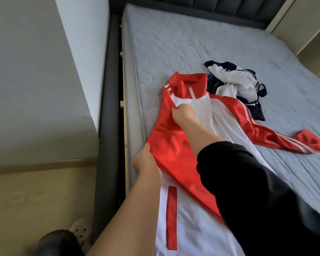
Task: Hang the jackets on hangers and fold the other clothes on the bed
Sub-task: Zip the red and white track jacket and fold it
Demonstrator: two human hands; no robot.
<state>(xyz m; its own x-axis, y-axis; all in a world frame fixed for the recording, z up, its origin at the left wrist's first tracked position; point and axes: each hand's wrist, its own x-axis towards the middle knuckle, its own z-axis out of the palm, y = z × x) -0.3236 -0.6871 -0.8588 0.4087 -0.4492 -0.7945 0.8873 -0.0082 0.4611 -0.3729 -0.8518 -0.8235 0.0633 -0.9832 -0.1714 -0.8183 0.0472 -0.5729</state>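
Observation:
A red and white track jacket [174, 145] lies zipped up on the bed, collar toward the headboard, near the left edge of the mattress [192, 43]. Its right sleeve stretches out to the right with white stripes. The left sleeve is folded over the front. My left hand [146, 161] grips the red sleeve fabric at the mattress edge. My right hand [183, 113] pinches the red fabric near the shoulder, just left of the zip. A crumpled navy and white garment [235, 82] lies behind the jacket's collar, to the right.
The dark bed frame [107, 108] runs along the left, with a pale wall [35, 80] beside it. A narrow strip of wooden floor [35, 200] lies between wall and bed, with a white perforated slipper [81, 231]. A padded headboard [211, 6] is at the far end.

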